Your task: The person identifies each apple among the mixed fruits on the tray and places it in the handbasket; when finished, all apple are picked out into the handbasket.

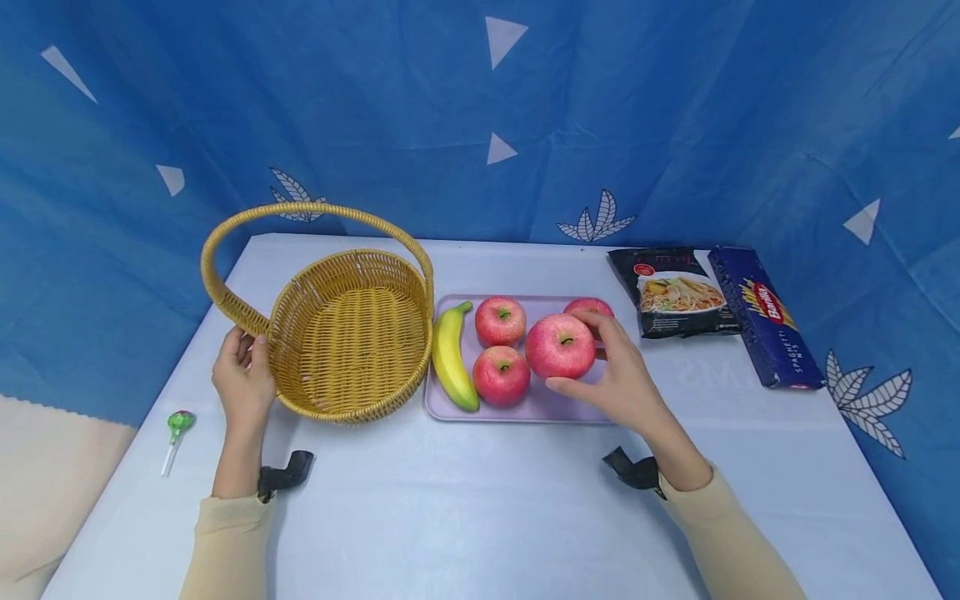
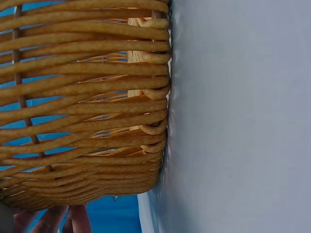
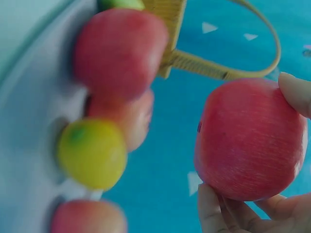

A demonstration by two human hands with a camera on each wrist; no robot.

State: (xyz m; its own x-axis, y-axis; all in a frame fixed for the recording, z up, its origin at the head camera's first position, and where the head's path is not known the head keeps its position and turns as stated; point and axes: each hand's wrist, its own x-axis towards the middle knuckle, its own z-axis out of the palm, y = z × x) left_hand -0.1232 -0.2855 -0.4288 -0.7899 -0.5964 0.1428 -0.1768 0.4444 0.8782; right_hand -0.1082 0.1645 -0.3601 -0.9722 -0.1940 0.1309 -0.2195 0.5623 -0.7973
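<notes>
On the left, a round woven basket [image 1: 363, 354] with a tall arched handle stands on the table. My left hand [image 1: 243, 383] grips its left side by the foot of the handle; in the left wrist view, fingertips [image 2: 77, 218] show past the weave. With thumb and fingers, my right hand [image 1: 622, 379] holds a red apple [image 1: 561, 346] raised over the lilac tray [image 1: 543, 408]. On that tray lie a banana [image 1: 452, 357], two apples side by side [image 1: 501, 322] and another apple [image 1: 588, 307] behind the held one. A yellow lemon-like fruit [image 3: 92, 154], hidden in the head view, appears in the right wrist view.
A black noodle packet [image 1: 678, 293] and a blue spaghetti box [image 1: 767, 321] lie at the back right. A green-wrapped lollipop [image 1: 178, 425] is near the table's left edge. Blue patterned cloth [image 1: 420, 108] hangs behind the white table [image 1: 450, 517].
</notes>
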